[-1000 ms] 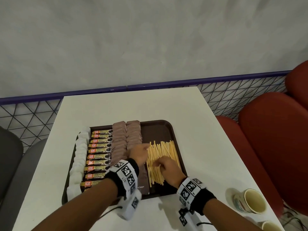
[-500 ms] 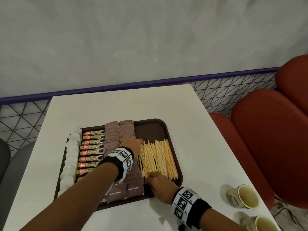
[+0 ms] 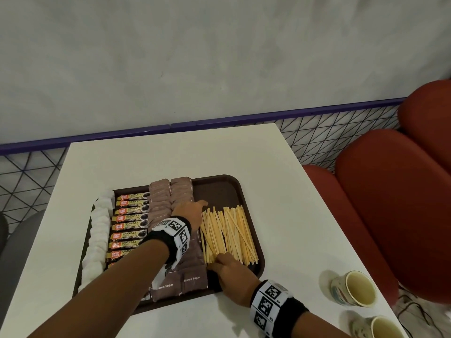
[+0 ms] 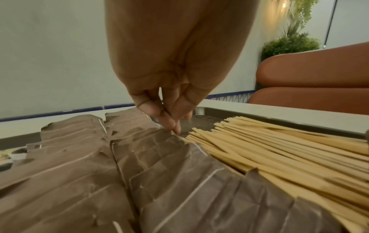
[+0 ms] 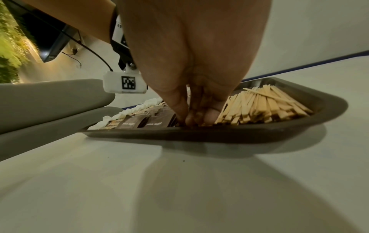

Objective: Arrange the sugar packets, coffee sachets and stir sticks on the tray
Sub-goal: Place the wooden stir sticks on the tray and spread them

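Observation:
A brown tray [image 3: 240,189] holds rows of white sugar packets [image 3: 97,230], coffee sachets [image 3: 129,215], brown sugar packets [image 3: 170,198] and a bed of wooden stir sticks [image 3: 229,235]. My left hand [image 3: 192,209] reaches over the brown packets [image 4: 99,157]. Its straight fingertips [image 4: 175,126] touch the tray floor at the far left end of the sticks [image 4: 279,151]. My right hand [image 3: 229,264] is at the tray's near edge [image 5: 239,134], with its fingertips [image 5: 195,119] pressed down against the near ends of the sticks [image 5: 265,104]. Neither hand holds anything that I can see.
The tray lies on a white table [image 3: 170,154] beside a purple-topped wire railing [image 3: 244,118]. Two paper cups [image 3: 353,289] [image 3: 380,328] stand at the table's near right corner. Red seats [image 3: 390,203] are to the right, and a grey chair [image 3: 19,235] is to the left.
My right hand has drawn back from the middle of the sticks to their near ends. My left hand has shifted slightly toward their far left end. The sticks lie more evenly.

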`<state>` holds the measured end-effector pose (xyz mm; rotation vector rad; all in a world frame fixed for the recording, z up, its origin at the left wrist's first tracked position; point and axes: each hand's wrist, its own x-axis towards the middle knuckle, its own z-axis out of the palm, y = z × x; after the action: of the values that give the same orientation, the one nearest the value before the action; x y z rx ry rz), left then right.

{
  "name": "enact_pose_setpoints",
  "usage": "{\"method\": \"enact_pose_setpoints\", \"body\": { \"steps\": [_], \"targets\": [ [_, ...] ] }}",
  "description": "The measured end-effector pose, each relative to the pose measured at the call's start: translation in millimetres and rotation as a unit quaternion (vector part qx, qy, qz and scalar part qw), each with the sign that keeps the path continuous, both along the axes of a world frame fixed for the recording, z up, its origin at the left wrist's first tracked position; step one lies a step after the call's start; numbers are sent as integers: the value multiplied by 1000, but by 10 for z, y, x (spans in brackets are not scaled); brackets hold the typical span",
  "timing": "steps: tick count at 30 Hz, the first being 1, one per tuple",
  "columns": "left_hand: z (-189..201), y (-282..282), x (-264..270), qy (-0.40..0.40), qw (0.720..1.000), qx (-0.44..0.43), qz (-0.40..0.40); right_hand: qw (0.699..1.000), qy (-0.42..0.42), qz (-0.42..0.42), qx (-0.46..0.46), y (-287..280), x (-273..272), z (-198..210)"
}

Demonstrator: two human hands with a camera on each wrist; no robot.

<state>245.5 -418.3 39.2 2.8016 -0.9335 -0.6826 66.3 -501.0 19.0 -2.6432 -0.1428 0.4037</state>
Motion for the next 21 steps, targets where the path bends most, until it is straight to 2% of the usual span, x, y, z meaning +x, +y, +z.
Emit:
{"method": "enact_pose_setpoints", "body": {
  "steps": [8, 13, 18, 21],
  "targets": [
    [-21, -38, 32, 7, 1000, 28, -5, 1000, -23, 11, -9, -1, -3, -31],
    [-20, -85, 28, -12, 999, 24, -20, 1000, -20, -17, -7, -37, -77, -32],
    [-8, -190, 30, 66, 994, 21, -78, 999, -16, -31, 6, -66, -111, -35],
    [-28, -201, 38, 86, 993, 25, -81, 999, -17, -30, 6, -66, -89, -38]
  ]
}}
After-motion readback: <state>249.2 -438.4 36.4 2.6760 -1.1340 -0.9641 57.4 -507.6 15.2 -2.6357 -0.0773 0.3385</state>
